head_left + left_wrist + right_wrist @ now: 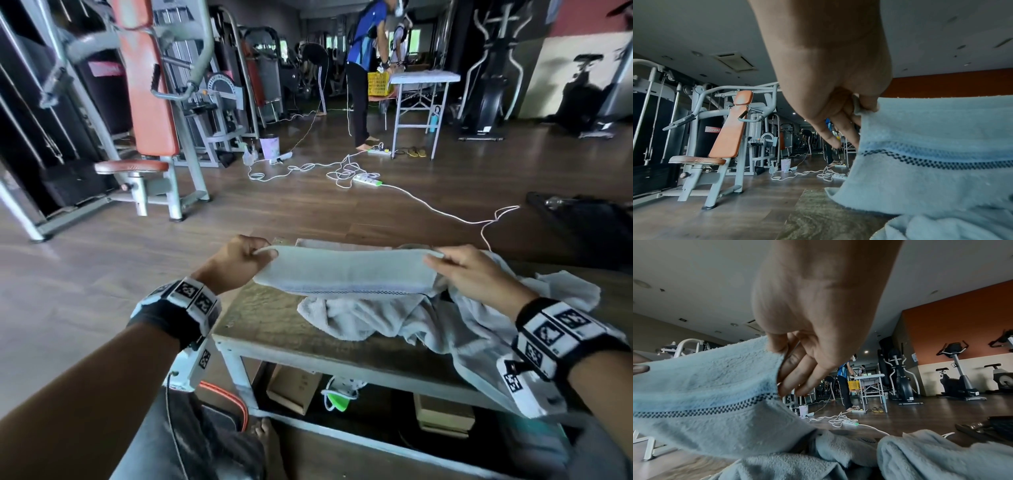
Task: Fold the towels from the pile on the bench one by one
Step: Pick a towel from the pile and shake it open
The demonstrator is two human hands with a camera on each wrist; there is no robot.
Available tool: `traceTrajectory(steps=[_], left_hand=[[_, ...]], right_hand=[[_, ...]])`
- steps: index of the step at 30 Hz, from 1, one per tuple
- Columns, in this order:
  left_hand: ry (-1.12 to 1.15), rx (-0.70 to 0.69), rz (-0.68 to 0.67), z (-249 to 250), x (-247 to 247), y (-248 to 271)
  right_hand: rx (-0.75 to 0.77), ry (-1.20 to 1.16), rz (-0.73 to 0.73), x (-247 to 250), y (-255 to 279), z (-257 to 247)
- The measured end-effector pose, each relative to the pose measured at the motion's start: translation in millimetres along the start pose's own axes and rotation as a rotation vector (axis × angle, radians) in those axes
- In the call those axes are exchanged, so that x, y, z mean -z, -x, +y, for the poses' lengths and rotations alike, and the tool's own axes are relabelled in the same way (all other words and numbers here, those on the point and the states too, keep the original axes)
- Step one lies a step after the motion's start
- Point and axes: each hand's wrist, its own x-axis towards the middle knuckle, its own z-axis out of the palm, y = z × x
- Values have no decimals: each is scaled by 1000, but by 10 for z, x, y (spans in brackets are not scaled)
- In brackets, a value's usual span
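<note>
A pale blue towel with a dark checkered stripe hangs folded lengthwise in the air above the wooden bench. My left hand pinches its left end between thumb and fingers; the pinch shows in the left wrist view. My right hand pinches the right end, also seen in the right wrist view. The towel is stretched level between both hands. Under it lies the crumpled pile of pale towels on the bench.
A flat folded towel lies at the bench's far edge. Boxes sit under the bench. White cables and a power strip cross the floor beyond. A weight machine stands at left; people work at a table far back.
</note>
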Motion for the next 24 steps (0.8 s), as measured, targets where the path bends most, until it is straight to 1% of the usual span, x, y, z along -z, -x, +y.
traceTrajectory(steps=[4,6,9,11,14,15,17,20,22,24], left_hand=[[81,-2,-76,165,19,310],[127,-8,-136,208,31,460],[183,-35,-212,224,32,626],[214,8,-236,173,-6,667],[178,92,-193,36,-112,671],[168,114,-178,-12,-148,643],[189,152,-141,-104,-223,553],[175,206,-78,-212,-307,306],[164,230,-33,-306,-330,106],[142,254,13,-423,-367,-125]], right_hand=[[-54,-108,1,54,257,-9],[-75,-95,-12,73,381,-4],[-87,-45,-7,72,579,-260],[-100,-10,11,59,619,-286],[-73,-4,-47,-33,555,-262],[-50,9,-44,-67,478,-190],[-55,29,-1,-145,277,-42],[-71,95,57,-236,-61,-6],[-148,161,72,-282,-342,8],[-198,272,52,-330,-659,53]])
